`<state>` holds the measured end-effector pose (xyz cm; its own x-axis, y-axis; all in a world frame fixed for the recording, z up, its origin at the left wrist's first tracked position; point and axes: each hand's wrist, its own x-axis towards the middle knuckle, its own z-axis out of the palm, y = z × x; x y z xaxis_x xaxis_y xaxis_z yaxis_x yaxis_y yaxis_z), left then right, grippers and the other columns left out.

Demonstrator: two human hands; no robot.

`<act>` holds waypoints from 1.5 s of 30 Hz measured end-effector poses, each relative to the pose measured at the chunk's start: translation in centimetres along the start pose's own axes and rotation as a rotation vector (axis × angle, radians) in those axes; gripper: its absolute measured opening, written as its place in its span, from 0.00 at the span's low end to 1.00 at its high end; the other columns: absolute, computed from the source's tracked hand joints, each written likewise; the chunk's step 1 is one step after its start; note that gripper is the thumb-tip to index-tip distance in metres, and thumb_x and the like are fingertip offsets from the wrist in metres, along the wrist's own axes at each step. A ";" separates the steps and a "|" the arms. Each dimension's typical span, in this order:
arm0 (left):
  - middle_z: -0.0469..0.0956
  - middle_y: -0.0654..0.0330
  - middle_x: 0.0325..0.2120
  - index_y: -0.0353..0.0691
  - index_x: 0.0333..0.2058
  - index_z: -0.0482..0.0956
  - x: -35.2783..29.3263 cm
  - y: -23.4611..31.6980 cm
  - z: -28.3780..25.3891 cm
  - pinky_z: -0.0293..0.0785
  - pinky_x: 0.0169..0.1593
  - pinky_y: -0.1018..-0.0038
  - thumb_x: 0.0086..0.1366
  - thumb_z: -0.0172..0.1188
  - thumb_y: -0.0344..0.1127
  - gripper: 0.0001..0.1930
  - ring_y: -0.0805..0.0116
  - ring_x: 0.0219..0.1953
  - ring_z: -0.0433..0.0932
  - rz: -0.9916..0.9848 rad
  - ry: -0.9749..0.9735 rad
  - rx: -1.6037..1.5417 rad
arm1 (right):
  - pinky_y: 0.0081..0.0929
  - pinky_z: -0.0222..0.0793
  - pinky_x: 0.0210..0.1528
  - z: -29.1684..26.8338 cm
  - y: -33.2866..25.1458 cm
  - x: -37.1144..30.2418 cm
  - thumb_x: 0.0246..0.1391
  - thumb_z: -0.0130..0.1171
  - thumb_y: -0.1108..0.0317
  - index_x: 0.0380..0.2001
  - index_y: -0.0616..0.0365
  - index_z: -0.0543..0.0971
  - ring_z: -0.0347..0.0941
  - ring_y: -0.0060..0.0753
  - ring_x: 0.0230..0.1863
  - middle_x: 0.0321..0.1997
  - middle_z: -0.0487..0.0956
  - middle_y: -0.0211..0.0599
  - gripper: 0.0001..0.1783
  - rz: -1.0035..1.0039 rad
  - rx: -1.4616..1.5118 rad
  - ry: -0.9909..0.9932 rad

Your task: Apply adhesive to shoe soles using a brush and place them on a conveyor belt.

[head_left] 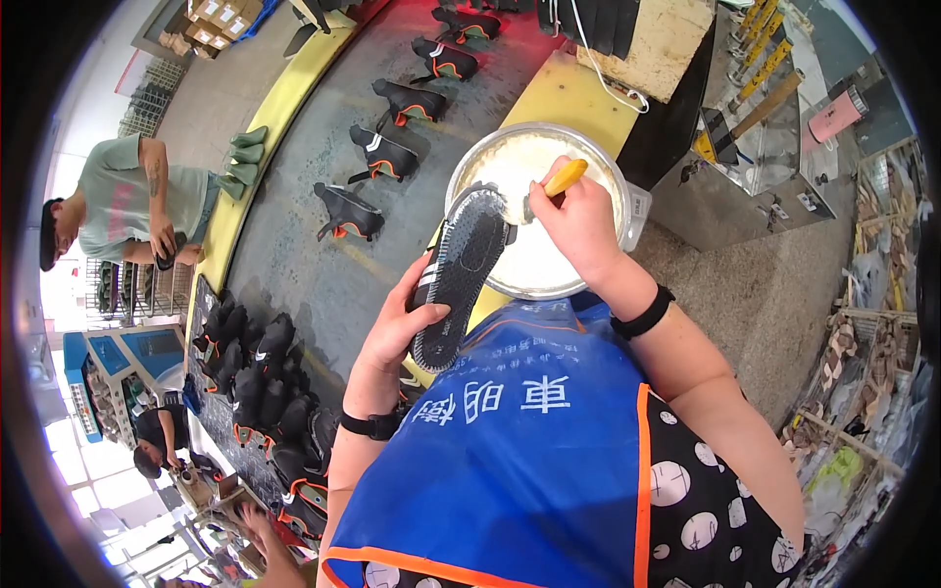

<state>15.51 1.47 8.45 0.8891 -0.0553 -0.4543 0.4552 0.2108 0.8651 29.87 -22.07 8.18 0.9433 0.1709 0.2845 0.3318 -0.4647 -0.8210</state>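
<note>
Blk shoe (459, 265), underside up, is held at a tilt w/ its toe end over the near-L part of a round metal bowl (630, 191); pale stitching runs round the edge, white stripes on the side. L hand (397, 318) grips it nr the heel end, thumb on the underside, fingers behind. R hand (573, 220) is closed round a brush w/ a yellow handle (566, 177), its tip by the toe; can't tell if it's touching. Bowl has a creamy white substance (529, 255) inside & sits at the end of a yellow counter (559, 93). Blk bands on both wrists; blue apron (510, 461) w/ orange trim below.

Beyond, to the L: grey conveyor (284, 225) w/ a row of blk shoe uppers (351, 213), orange at the openings, spaced apart. Nearer, lower L, a heap of blk shoes (265, 387). Across the belt, a co-worker in a green T-shirt (113, 191) holds a dark item; green shoe-shaped pcs (245, 152) lie on the yellow edging nearby. Another person (162, 431) is at work lower L. Upper R: wood-handled tool (769, 103) & pink cup (836, 120) on a metal cabinet (755, 186).
</note>
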 end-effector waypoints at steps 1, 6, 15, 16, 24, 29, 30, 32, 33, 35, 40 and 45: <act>0.73 0.54 0.55 0.34 0.67 0.59 0.1 -0.1 0.1 0.65 0.61 0.72 0.52 0.63 0.30 0.42 0.67 0.55 0.72 0.009 0.004 0.000 | 0.36 0.68 0.26 0.0 0.1 -0.1 0.55 0.62 0.65 0.27 0.59 0.71 0.73 0.43 0.20 0.18 0.74 0.40 0.12 -0.052 0.024 0.004; 0.73 0.55 0.54 0.36 0.67 0.60 0.3 -0.2 0.5 0.64 0.61 0.72 0.53 0.63 0.31 0.41 0.67 0.56 0.71 0.089 0.048 0.137 | 0.36 0.67 0.26 -0.3 -0.4 -0.1 0.56 0.63 0.65 0.26 0.58 0.69 0.73 0.42 0.21 0.19 0.75 0.40 0.14 -0.045 0.104 -0.042; 0.71 0.55 0.56 0.38 0.68 0.57 0.1 -0.5 1.1 0.64 0.62 0.71 0.55 0.61 0.31 0.41 0.66 0.58 0.70 0.036 0.060 -0.055 | 0.31 0.67 0.25 0.7 -2.7 -3.6 0.57 0.63 0.67 0.25 0.59 0.68 0.74 0.38 0.21 0.20 0.76 0.39 0.15 0.040 0.308 -0.168; 0.71 0.55 0.56 0.38 0.68 0.57 0.1 -0.5 1.1 0.64 0.62 0.71 0.55 0.61 0.31 0.41 0.66 0.58 0.70 0.038 0.067 -0.052 | 0.30 0.67 0.25 0.7 -2.8 -4.0 0.57 0.63 0.67 0.24 0.59 0.68 0.74 0.38 0.21 0.20 0.76 0.39 0.15 0.057 0.334 -0.213; 0.72 0.55 0.54 0.38 0.67 0.59 -0.2 0.3 1.4 0.64 0.61 0.72 0.51 0.64 0.28 0.43 0.67 0.56 0.71 0.164 0.080 0.197 | 0.36 0.68 0.25 0.1 -0.7 0.2 0.54 0.65 0.62 0.23 0.62 0.74 0.75 0.43 0.20 0.17 0.76 0.43 0.16 0.102 0.176 -0.142; 0.72 0.56 0.54 0.38 0.67 0.59 0.1 0.7 1.1 0.63 0.62 0.72 0.50 0.64 0.27 0.44 0.67 0.58 0.70 0.206 0.003 0.320 | 0.36 0.68 0.26 -0.1 0.1 2.8 0.54 0.64 0.63 0.25 0.62 0.76 0.74 0.46 0.21 0.18 0.74 0.44 0.13 -0.115 0.048 -0.066; 0.72 0.56 0.55 0.37 0.68 0.58 0.1 0.6 0.9 0.63 0.62 0.72 0.50 0.64 0.27 0.44 0.67 0.58 0.69 0.208 -0.025 0.310 | 0.35 0.68 0.26 -0.2 0.0 2.9 0.55 0.63 0.64 0.26 0.61 0.76 0.74 0.43 0.21 0.19 0.75 0.42 0.12 -0.160 0.093 -0.067; 0.72 0.56 0.56 0.36 0.68 0.58 0.1 0.2 0.5 0.64 0.62 0.72 0.52 0.63 0.29 0.43 0.67 0.58 0.70 0.136 -0.017 0.243 | 0.32 0.69 0.28 -0.5 -0.3 3.0 0.55 0.65 0.66 0.27 0.60 0.77 0.75 0.39 0.23 0.22 0.76 0.40 0.10 -0.170 0.158 -0.061; 0.72 0.55 0.56 0.35 0.67 0.59 0.1 -0.1 0.2 0.65 0.62 0.71 0.53 0.62 0.31 0.41 0.67 0.58 0.70 0.043 -0.052 0.059 | 0.29 0.69 0.30 -0.6 -0.5 2.9 0.54 0.66 0.68 0.29 0.59 0.77 0.75 0.34 0.25 0.25 0.77 0.37 0.08 -0.145 0.224 -0.062; 0.72 0.53 0.57 0.33 0.67 0.59 -0.2 -0.8 -0.2 0.68 0.61 0.71 0.57 0.57 0.35 0.38 0.65 0.58 0.72 -0.067 -0.107 -0.179 | 0.27 0.70 0.33 -0.6 -1.1 2.8 0.52 0.68 0.70 0.30 0.59 0.78 0.76 0.31 0.28 0.27 0.78 0.35 0.07 -0.233 0.311 -0.072; 0.73 0.51 0.56 0.30 0.66 0.59 -0.7 -1.3 -1.7 0.69 0.60 0.73 0.58 0.56 0.36 0.37 0.65 0.56 0.75 -0.157 -0.205 -0.361 | 0.25 0.71 0.42 0.7 -2.2 2.8 0.49 0.70 0.75 0.34 0.59 0.81 0.77 0.29 0.37 0.33 0.81 0.33 0.08 -0.398 0.585 -0.309; 0.73 0.51 0.56 0.29 0.66 0.59 -1.4 -2.3 -3.1 0.71 0.59 0.74 0.59 0.56 0.37 0.37 0.66 0.55 0.76 -0.116 -0.186 -0.422 | 0.24 0.71 0.39 2.7 -0.6 4.1 0.51 0.68 0.74 0.33 0.60 0.82 0.77 0.27 0.34 0.32 0.82 0.32 0.06 -0.203 0.416 -0.468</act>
<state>13.03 4.08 6.47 0.8448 -0.2674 -0.4635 0.5267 0.5692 0.6314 33.49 -18.73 8.43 0.7279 0.6232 0.2858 0.3836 -0.0247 -0.9232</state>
